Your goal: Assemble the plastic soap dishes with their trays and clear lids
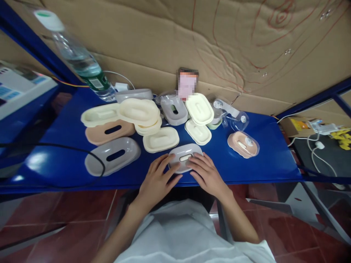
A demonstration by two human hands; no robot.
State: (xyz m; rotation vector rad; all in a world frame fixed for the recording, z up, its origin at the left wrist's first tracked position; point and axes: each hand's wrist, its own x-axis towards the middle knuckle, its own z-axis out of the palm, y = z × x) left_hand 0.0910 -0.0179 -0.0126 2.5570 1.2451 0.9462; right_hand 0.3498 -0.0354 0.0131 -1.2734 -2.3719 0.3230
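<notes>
A light grey plastic dish (185, 149) with rounded corners lies near the table's front edge, and a cream piece shows in its oval centre slot. On its left end rest the fingers of my left hand (159, 177), with the thumb along the near side. My right hand (210, 175) holds the opposite end, fingertips over the rim beside the slot. Just behind are a cream oval piece (161, 140) and a smaller cream piece (198, 132). To the left sits a larger grey dish (113, 156) with an open slot.
Stacked cream pieces (139, 111), a peach dish (109, 132) and a grey dish (174, 109) crowd the back. A peach dish with a clear cover (243, 144) stands right. A water bottle (94, 78) leans at back left; a black cable (101, 162) crosses the left front.
</notes>
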